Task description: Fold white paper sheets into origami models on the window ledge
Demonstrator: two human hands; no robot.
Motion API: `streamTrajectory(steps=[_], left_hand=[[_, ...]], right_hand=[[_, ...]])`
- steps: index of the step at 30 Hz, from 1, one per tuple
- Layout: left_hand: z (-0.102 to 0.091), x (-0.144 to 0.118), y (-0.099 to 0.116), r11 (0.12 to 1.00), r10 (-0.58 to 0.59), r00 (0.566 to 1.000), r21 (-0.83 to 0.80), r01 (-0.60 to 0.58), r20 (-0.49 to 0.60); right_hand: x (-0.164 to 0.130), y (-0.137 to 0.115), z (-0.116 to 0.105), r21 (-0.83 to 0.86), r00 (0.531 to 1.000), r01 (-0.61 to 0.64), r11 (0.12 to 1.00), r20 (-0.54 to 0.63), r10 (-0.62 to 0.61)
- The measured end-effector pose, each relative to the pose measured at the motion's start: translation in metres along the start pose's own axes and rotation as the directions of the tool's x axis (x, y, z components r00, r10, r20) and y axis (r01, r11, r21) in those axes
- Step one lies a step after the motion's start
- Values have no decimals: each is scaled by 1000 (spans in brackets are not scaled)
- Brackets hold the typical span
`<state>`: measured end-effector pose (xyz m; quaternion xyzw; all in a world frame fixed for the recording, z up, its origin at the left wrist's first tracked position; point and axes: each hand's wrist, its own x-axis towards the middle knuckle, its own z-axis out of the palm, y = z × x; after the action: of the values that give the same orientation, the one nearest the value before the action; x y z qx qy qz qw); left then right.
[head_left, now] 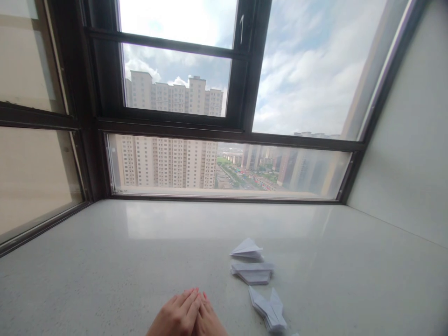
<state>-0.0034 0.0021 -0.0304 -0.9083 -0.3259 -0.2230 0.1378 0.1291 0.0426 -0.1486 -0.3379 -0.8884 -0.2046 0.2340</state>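
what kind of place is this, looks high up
Probably a flat high in a residential tower, at a wide window ledge. The dark-framed window looks out on apartment blocks and streets far below. Folded paper pieces lie on the ledge beside the person's pressed-together hands.

Both hands bare, no sleeves, rings or watch showing: left hand (pixel 177 316), right hand (pixel 209 319); fingernails look painted pinkish-red, perhaps.

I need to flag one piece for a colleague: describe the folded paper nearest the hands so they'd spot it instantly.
On the pale windowsill below the big window, three folded white papers lie in a line right of the hands. The nearest folded paper sits closest to the bottom edge; unlike the others, it ends in a forked, two-pointed tail.
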Motion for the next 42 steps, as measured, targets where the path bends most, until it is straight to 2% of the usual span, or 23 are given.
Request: streamTrajectory(steps=[4,9,15,22,28,32,36,42], left_hand=[[-3,-1,1,990,-68,998,-126,68,3],[-6,-2,2,985,-97,995,-143,101,31],[-6,-1,2,977,-120,990,-171,131,72],[2,0,2,930,-245,967,-264,254,67],[8,-5,-1,903,-262,963,-334,268,64],[2,-2,4,886,-286,954,-353,300,93],[-9,4,13,845,-362,926,-380,375,109],[-15,10,20,802,-438,892,-398,445,115]], right_hand=[[2,-3,-12,8,1000,-31,999,-1,31],[8,-6,-24,79,995,-59,995,88,52],[14,-7,-36,72,992,-86,994,100,78],[17,-2,-48,30,997,-15,999,71,12],[17,-3,-51,21,998,4,1000,59,-5],[18,-4,-58,76,992,-38,996,120,29],[20,-5,-73,146,980,-90,985,190,61],[25,-6,-91,235,970,-165,958,213,114]])
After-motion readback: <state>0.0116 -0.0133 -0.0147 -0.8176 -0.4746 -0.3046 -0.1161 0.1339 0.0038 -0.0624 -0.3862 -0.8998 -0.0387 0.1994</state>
